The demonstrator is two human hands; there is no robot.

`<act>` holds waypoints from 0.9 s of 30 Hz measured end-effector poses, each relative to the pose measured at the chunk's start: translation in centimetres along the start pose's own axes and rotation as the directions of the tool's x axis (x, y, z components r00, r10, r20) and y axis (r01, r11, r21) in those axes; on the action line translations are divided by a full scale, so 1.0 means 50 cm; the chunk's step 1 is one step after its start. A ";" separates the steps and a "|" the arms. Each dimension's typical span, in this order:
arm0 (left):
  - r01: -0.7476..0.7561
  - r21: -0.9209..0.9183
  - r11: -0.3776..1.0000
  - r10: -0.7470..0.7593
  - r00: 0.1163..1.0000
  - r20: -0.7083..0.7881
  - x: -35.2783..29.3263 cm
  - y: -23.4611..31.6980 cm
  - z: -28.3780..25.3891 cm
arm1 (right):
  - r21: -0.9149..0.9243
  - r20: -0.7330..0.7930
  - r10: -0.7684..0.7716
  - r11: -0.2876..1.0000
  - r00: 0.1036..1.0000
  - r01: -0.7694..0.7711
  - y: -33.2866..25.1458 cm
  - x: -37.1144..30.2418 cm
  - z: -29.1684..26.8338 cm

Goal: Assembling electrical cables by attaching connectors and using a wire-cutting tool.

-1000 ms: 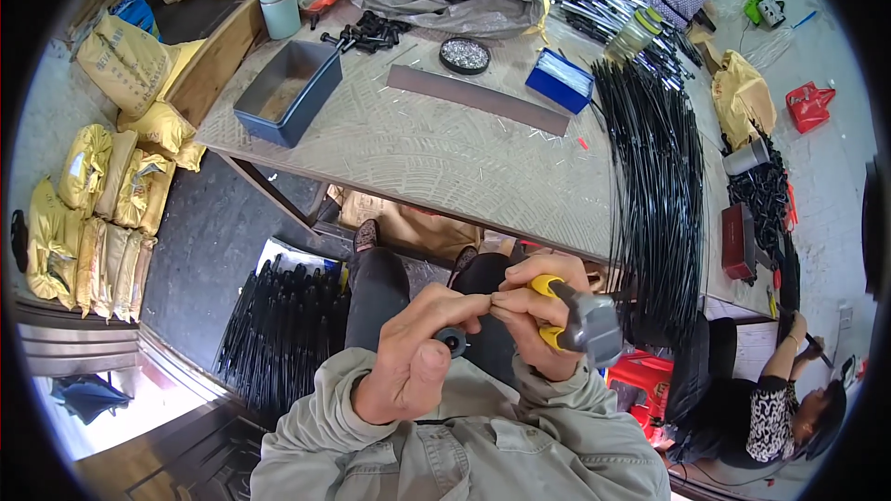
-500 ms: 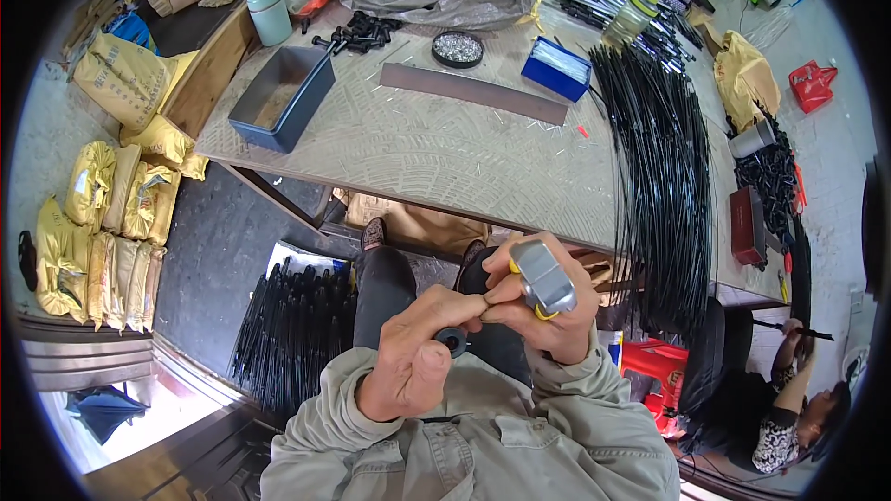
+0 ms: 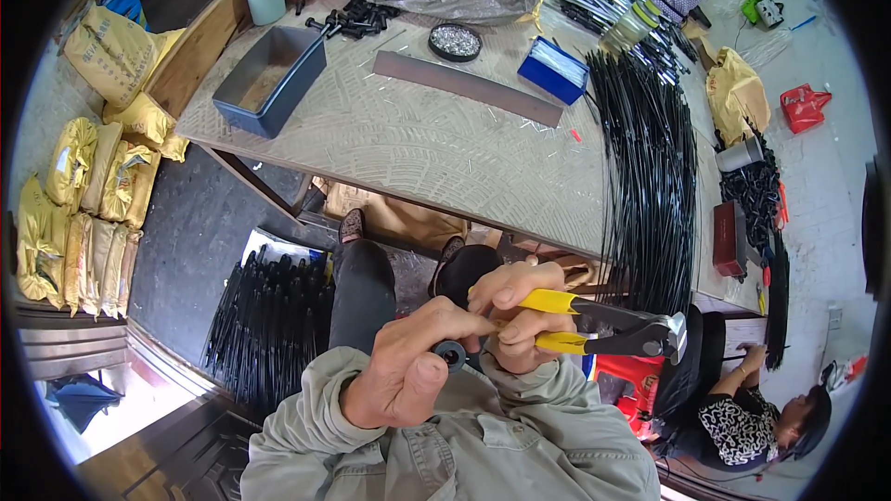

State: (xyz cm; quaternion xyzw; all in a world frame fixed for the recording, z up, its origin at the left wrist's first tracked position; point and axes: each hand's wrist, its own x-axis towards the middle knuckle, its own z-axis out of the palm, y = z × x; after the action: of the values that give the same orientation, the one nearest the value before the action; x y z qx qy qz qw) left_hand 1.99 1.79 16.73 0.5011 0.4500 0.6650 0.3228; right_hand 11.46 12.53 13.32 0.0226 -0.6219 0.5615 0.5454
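Over my lap, my left hand [image 3: 406, 364] is closed on a black tubular part [image 3: 451, 355], whose round open end faces up. Most of that part's length is hidden in the palm. My right hand [image 3: 522, 312] grips end-cutting pincers [image 3: 640, 340] by their yellow handles, which stand apart. The pincers' metal head points right, away from the left hand. Fingertips of both hands meet beside the tubular part; anything small pinched between them is too hidden to make out.
Ahead stands a worktable [image 3: 390, 153] with a blue-grey bin [image 3: 269, 83], a metal strip [image 3: 464, 88], a blue box [image 3: 554, 72] and a bundle of thin black rods [image 3: 650, 176]. More black rods [image 3: 269, 325] stand at lower left. A co-worker [image 3: 742, 417] sits at lower right.
The pincers have swung round in my right hand, so their head now points right and their yellow handles show. My left hand keeps the black tubular part. The whole view has shifted slightly.
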 end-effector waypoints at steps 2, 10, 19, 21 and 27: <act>0.043 0.058 0.997 -0.042 0.999 -0.010 -0.003 0.002 0.000 | 0.060 0.023 0.011 0.998 1.000 -0.012 0.000 -0.003 0.001; -0.085 -0.004 0.996 0.085 0.996 -0.021 -0.007 -0.010 0.002 | 0.198 0.083 -0.048 0.980 0.995 0.031 0.005 -0.011 -0.005; -0.110 0.066 0.992 0.114 0.991 -0.073 -0.024 -0.024 0.002 | -0.144 0.229 -0.128 0.976 0.965 0.163 -0.013 0.005 0.000; -0.104 0.061 0.993 0.110 0.990 -0.092 -0.025 -0.022 0.004 | -0.148 0.299 -0.064 0.983 0.952 0.113 -0.011 0.001 -0.019; -0.143 0.043 0.989 0.148 0.977 -0.151 -0.022 -0.028 0.016 | -0.185 0.234 -0.061 0.977 0.970 0.107 -0.018 -0.001 0.007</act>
State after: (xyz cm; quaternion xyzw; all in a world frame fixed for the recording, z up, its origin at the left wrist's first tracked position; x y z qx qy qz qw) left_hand 3.07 1.57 15.09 0.4851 0.4460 0.7163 0.2296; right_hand 11.85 11.89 13.96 0.0593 -0.7309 0.4675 0.4937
